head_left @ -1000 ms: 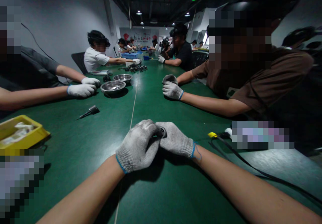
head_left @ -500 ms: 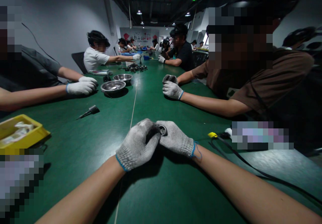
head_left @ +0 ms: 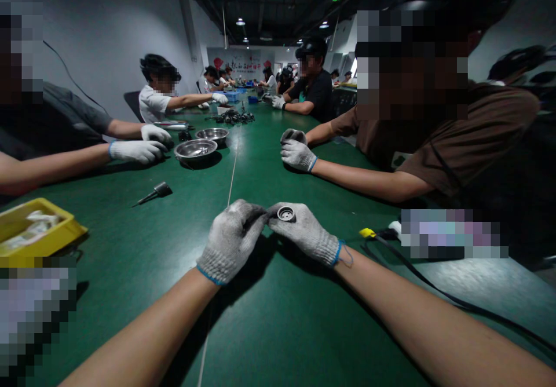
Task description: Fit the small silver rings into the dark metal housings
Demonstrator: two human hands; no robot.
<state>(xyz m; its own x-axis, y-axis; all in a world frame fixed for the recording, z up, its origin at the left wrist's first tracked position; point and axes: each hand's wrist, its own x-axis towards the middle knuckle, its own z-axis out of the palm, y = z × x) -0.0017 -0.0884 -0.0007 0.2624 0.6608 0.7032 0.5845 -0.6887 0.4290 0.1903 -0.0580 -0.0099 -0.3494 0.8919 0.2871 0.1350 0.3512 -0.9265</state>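
Both my hands wear whitish knit gloves with blue cuffs and meet above the green table [head_left: 243, 340]. My right hand [head_left: 304, 233] is closed round a small grey cup-shaped part [head_left: 286, 214]. The part's round rim faces up, and several small holes show in its floor; its lower side is hidden in the glove. My left hand [head_left: 234, 236] is pinched, its fingertips touching or nearly touching the right fingertips. Whatever may be between its fingers is hidden. Ahead and to the left lies a dark tool [head_left: 154, 193] with a cylindrical head and a thin pointed shank.
A yellow bin [head_left: 47, 242] with white items stands at the left. Two steel bowls [head_left: 195, 150] and a pile of dark parts [head_left: 234, 117] lie farther off. Co-workers' gloved hands [head_left: 297, 150] rest across the table. A black cable [head_left: 417, 277] runs along the right.
The cup-shaped part has tilted so its opening faces more upward. My left hand has shifted slightly left, away from it. Co-workers on the left have moved their hands.
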